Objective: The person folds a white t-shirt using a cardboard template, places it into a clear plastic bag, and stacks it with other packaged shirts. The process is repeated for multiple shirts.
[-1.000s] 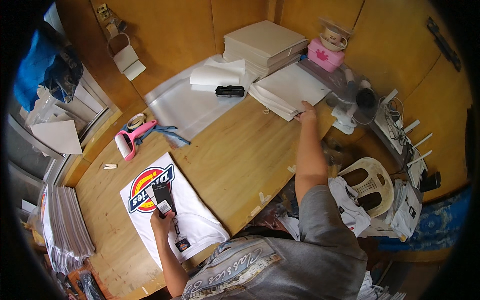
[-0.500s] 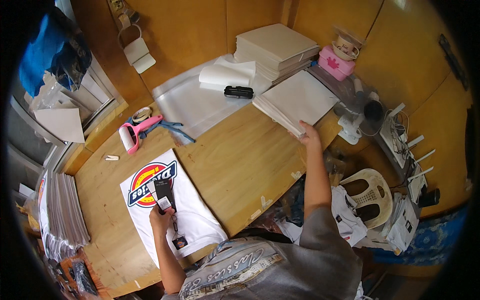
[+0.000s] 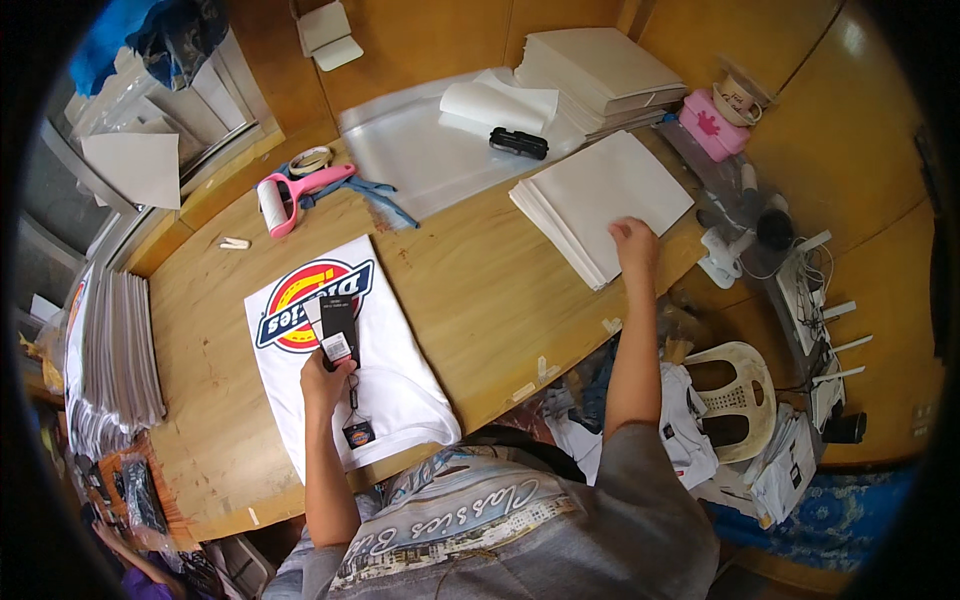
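Note:
A folded white T-shirt [image 3: 400,345] with a colourful printed emblem lies on the table in front of me. My left hand [image 3: 327,378] rests on it, gripping a bunch of black and white hang tags [image 3: 337,318]. A small dark tag on a cord [image 3: 358,433] lies on the shirt below that hand. To the right is a stack of off-white cardboard sheets [image 3: 600,185], slightly fanned along its left edge. Over the stack's right part is my right hand [image 3: 636,243], its fingers curled together; whether anything is between the fingertips is hidden.
A pink lint roller [image 3: 300,195], tape rolls and blue cloth strips lie at the back left. Clear plastic sheets [image 3: 400,140] carry a black stapler-like object [image 3: 518,142]. Stacked folded shirts [image 3: 120,350] stand far left. Right are a pink box [image 3: 714,125] and a plastic chair [image 3: 735,390].
My right hand has moved from the cardboard stack's near edge to above its top, fingers now curled. The left hand keeps the tags. The view has shifted, and another person's arm shows lower left.

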Demonstrator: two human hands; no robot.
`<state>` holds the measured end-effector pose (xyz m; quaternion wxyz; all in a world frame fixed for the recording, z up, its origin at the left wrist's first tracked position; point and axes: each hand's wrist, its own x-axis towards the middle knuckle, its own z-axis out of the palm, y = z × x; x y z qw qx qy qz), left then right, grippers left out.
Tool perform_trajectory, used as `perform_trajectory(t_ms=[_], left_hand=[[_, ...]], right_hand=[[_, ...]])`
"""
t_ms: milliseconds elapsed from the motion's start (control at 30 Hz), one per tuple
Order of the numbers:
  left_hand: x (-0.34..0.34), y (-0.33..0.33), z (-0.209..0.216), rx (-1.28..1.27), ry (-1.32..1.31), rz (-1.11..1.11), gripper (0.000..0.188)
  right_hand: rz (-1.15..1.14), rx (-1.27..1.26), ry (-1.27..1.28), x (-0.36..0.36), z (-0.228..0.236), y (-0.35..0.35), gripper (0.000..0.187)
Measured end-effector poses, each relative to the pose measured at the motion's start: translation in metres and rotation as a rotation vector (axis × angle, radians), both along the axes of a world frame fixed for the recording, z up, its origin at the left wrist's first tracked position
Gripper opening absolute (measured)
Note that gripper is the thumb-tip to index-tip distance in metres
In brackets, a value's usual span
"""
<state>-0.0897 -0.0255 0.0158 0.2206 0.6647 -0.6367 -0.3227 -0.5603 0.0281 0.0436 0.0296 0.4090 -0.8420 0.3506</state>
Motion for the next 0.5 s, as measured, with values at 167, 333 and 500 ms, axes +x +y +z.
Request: perform_trajectory(t_ms=[167, 333, 500], left_hand=[[-0.001, 0.001, 0.003, 0.034, 0.003, 0.008, 0.032], [0.002, 0.000, 0.004, 0.048, -0.012, 0.010, 0.034], [0.002, 0.001, 0.004, 0.046, -0.024, 0.004, 0.032]], right_hand=[[0.349, 0.137, -0.467, -0.019, -0.021, -0.047, 0.016], [0.318, 0.226, -0.469, -0.028, -0.028, -0.054, 0.021], [0.319, 0.249, -0.494, -0.024, -0.023, -0.052, 0.017]])
